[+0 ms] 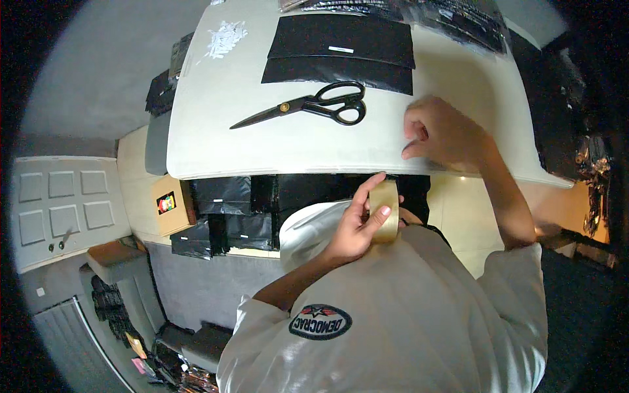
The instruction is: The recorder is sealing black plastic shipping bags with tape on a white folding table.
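My left hand (353, 231) holds a roll of yellowish adhesive tape (384, 211) on edge, just off the table's near edge in front of my chest. Over the right part of the white table (211, 147) hovers my right hand (444, 131), blurred, with fingers curled and thumb close to them. Whether anything thin is pinched there cannot be made out. Large black-handled scissors (300, 105) lie on the tabletop, blades pointing left. Just beyond them is a flat black plastic package (339, 49) with a small white label on it.
Clear-wrapped dark packages (457, 22) lie along the far side of the table. White paper slips (227, 38) are heaped at its far left. Below the near edge are several black packages (223, 194) and a cardboard box (172, 206). A white chair (307, 231) stands beside me.
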The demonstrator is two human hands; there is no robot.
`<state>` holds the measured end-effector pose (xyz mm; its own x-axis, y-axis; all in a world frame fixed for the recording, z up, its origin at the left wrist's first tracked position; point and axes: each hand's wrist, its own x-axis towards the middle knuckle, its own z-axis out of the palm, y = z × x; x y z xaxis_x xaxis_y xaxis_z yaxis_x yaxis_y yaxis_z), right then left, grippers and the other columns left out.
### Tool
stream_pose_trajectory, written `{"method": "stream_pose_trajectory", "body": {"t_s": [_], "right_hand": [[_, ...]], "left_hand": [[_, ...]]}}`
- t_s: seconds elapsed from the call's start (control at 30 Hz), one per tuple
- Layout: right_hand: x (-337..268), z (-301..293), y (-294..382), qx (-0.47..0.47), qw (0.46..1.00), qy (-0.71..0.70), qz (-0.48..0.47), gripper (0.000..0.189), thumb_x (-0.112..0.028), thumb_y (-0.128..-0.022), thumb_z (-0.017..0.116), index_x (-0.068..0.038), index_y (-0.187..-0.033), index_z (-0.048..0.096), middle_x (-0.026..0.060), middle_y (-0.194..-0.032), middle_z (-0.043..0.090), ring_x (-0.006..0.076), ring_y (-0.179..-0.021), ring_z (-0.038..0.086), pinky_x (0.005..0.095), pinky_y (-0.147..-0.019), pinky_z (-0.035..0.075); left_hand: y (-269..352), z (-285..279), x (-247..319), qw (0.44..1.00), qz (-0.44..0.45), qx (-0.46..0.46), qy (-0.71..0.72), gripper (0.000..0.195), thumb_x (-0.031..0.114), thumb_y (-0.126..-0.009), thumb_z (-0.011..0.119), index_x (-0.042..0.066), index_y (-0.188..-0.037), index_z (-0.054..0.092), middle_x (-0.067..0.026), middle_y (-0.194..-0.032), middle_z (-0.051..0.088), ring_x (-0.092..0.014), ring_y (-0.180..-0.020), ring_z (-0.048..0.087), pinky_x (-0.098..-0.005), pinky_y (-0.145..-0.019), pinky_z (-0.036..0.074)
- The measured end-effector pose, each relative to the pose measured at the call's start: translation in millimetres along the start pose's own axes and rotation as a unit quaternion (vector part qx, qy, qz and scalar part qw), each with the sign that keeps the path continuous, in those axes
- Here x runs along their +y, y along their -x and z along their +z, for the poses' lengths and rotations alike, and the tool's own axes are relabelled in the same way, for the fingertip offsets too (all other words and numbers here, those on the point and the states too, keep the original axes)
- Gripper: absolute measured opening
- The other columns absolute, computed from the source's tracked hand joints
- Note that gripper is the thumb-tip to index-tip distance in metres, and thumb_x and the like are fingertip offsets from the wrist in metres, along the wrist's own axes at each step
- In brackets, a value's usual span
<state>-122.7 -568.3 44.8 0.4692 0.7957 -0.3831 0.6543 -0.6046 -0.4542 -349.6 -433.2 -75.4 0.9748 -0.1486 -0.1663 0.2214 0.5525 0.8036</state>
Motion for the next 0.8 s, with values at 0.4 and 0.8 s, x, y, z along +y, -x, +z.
{"method": "stream_pose_trajectory", "body": {"t_s": [0.4, 0.8], "right_hand": [[-13.7, 45.5, 42.2, 0.092, 0.948, 0.224, -0.205, 0.070, -0.057, -0.087, 0.064, -0.002, -0.130, 0.060, 0.0130, -0.139, 0.059, 0.0327, -0.135, 0.050, 0.0521, -0.117, 0.034], [-60.1, -5.2, -97.8, 0.037, 0.964, 0.200, -0.170, 0.038, -0.015, -0.090, 0.071, 0.001, -0.124, 0.062, 0.0154, -0.136, 0.057, 0.0320, -0.127, 0.054, 0.0417, -0.108, 0.045]], "left_hand": [[-0.5, -0.8, 4.9, 0.984, 0.058, 0.020, -0.170, 0.060, 0.013, -0.107, 0.052, 0.011, -0.159, 0.023, -0.0151, -0.134, 0.059, -0.019, -0.117, 0.060, -0.0353, -0.103, 0.048], [-3.5, -1.0, 0.0, 0.995, 0.031, 0.007, -0.097, 0.061, 0.006, -0.105, 0.052, 0.011, -0.158, 0.022, -0.0191, -0.135, 0.058, -0.026, -0.120, 0.062, -0.0378, -0.102, 0.050]]}}
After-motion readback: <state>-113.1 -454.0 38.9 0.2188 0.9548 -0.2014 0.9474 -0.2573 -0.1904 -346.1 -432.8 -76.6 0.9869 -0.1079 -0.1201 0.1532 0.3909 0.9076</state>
